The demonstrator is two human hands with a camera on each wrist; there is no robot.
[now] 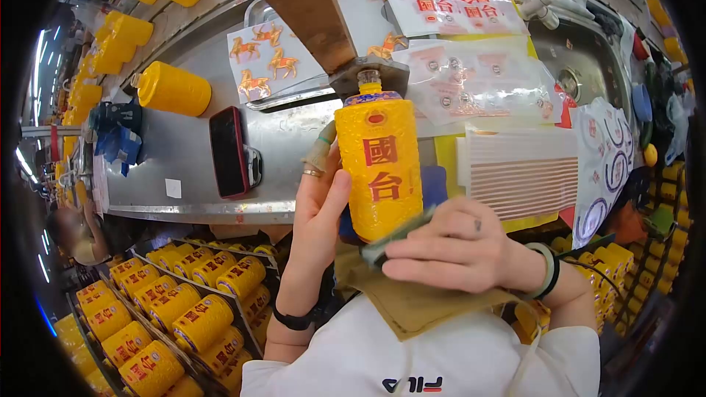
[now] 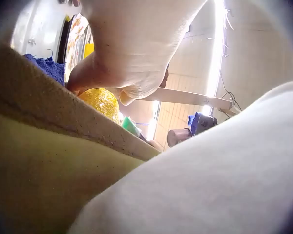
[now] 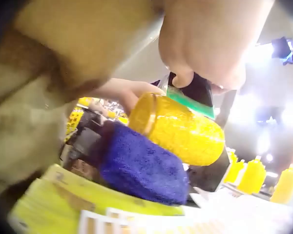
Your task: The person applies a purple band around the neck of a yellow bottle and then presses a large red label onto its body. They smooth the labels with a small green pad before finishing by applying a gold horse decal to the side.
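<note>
A yellow ceramic bottle with red characters lies with its neck at a dark metal bracket on a wooden beam. My left hand holds the bottle from its left side, thumb along the wall; a finger cot and a ring show on its fingers. In my right hand is a flat scraper, gripped between fingers and thumb over the bottle's base end. The right wrist view shows the scraper's green edge against the bottle. A blue cloth pad lies under the bottle.
On the metal bench lie a phone, another yellow bottle, a horse sticker sheet, red-character decal sheets and striped strips. A sink is at the right. Crates of bottles stand lower left.
</note>
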